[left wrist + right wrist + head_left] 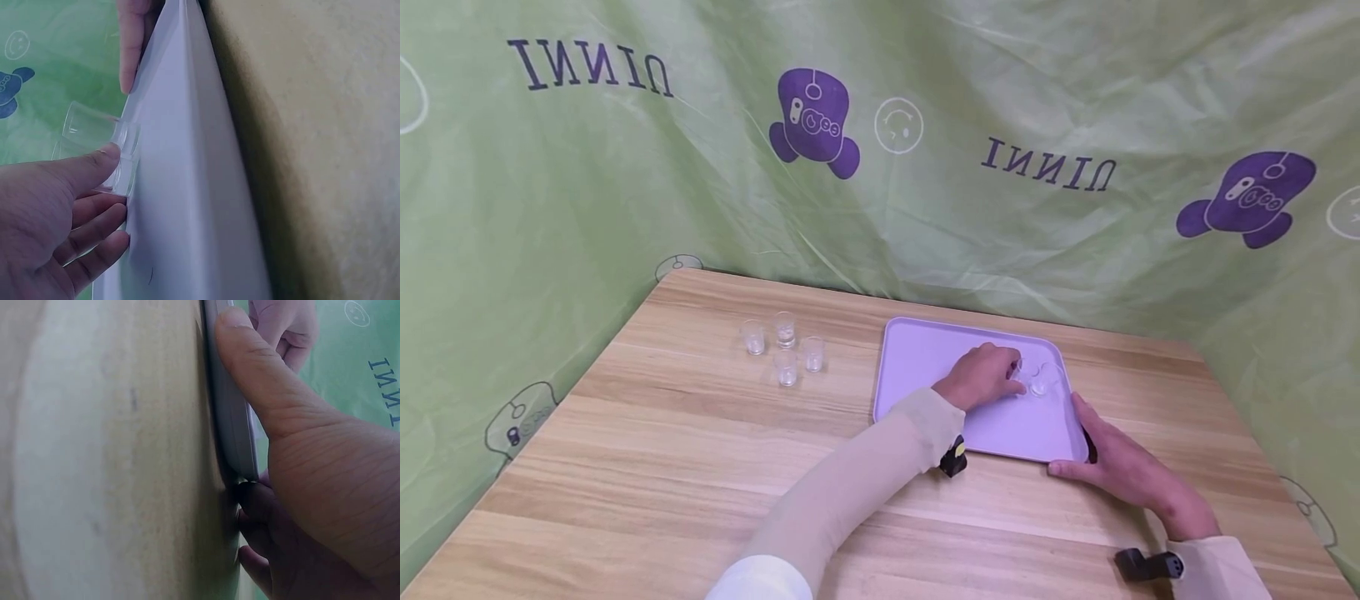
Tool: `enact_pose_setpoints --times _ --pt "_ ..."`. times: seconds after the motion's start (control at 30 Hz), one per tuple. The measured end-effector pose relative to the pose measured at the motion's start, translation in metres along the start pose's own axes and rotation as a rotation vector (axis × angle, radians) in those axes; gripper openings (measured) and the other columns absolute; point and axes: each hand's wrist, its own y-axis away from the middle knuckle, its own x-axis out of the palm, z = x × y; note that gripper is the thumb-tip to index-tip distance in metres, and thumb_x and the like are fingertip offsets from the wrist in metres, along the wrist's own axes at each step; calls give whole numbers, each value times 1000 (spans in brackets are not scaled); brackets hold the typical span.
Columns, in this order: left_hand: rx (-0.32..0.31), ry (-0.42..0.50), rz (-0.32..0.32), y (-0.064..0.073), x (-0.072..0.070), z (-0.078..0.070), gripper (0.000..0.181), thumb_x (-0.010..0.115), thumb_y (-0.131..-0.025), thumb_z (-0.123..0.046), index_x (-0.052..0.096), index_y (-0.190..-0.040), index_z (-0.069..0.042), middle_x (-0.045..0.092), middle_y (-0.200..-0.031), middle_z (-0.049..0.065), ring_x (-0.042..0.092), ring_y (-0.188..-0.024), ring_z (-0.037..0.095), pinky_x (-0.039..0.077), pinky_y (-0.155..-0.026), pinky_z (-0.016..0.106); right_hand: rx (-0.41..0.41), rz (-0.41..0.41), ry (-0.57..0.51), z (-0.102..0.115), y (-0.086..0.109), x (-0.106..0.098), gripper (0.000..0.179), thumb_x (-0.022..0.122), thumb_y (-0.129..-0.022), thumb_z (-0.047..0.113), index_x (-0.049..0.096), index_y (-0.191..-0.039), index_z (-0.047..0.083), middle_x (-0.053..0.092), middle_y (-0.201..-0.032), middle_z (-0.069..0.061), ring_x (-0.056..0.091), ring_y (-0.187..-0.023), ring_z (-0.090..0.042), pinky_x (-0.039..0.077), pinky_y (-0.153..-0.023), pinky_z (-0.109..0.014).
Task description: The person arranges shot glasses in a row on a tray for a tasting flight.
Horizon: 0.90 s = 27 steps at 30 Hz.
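Note:
My left hand (983,375) reaches over a lilac tray (917,358) and pinches a small clear glass (119,178) between thumb and fingers, low over the tray's right part. Another clear glass (90,128) stands just past it in the left wrist view. Transparency and overlap blur how many glasses are on the tray. At the tray's near right corner, my right hand (1123,462) grips the rim. Its thumb (256,356) lies along the front edge, and its other fingers sit at the right side, partly hidden by the hand.
Several more small clear glasses (786,367) stand in a cluster on the wooden table (700,442), left of the tray. A green printed curtain (722,167) hangs behind and around the table. Each wrist wears a small black camera (953,457).

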Motion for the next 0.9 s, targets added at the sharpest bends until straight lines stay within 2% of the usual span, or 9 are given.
enact_pose_setpoints --times 0.13,0.2,0.37,0.43,0.53,0.6,0.7,0.77,0.9 --pt "3 -5 -9 0 1 0 33 81 -91 -39 56 -83 -18 54 -71 -7 51 -67 8 40 -58 22 6 3 0 1 0 0 116 81 -89 42 5 -160 -9 18 -159 -41 26 -143 -58 13 -115 -21" --pt "3 -9 -13 0 1 0 33 81 -91 -39 57 -83 -18 54 -71 -7 51 -68 8 40 -59 22 4 4 -3 1 -1 0 116 81 -89 41 5 -160 -9 18 -158 -41 26 -142 -59 17 -120 -33" --pt "7 -9 -15 0 1 0 30 81 -90 -39 60 -88 -18 56 -74 -9 52 -70 8 41 -60 21 11 10 -5 1 -1 -1 116 81 -89 42 4 -160 -9 17 -159 -41 24 -143 -59 19 -120 -47" --pt "11 -5 -14 1 1 0 30 81 -90 -40 61 -90 -18 56 -74 -9 52 -70 8 40 -60 21 18 14 -12 1 -1 -1 117 81 -89 43 3 -160 -8 16 -159 -40 24 -143 -58 18 -120 -48" --pt "21 5 -16 2 1 1 31 82 -89 -41 62 -92 -17 55 -75 -9 52 -70 8 40 -61 20 16 14 -17 1 -1 -1 117 81 -89 42 3 -160 -8 15 -159 -41 23 -143 -59 19 -117 -60" --pt "25 14 -19 2 2 1 32 82 -89 -41 62 -93 -17 55 -76 -9 52 -70 8 41 -61 20 15 11 -15 1 -1 -1 117 81 -89 42 3 -161 -8 16 -159 -41 23 -143 -59 19 -119 -56" --pt "28 26 -15 3 3 2 33 82 -89 -41 64 -98 -16 58 -80 -8 54 -72 7 42 -62 19 21 9 -3 1 0 -1 116 81 -89 42 4 -161 -7 18 -159 -40 25 -143 -58 17 -119 -37" --pt "23 37 -10 4 3 2 36 82 -89 -42 66 -106 -15 62 -87 -8 57 -76 6 44 -65 18 26 11 2 1 1 0 116 81 -89 43 5 -161 -7 19 -159 -40 27 -143 -57 16 -117 -30" --pt "0 57 2 6 0 2 54 82 -88 -43 63 -129 -13 67 -99 -6 60 -84 6 46 -72 18 14 5 6 2 0 0 116 82 -88 41 6 -160 -8 21 -158 -41 28 -141 -58 25 -118 -49"
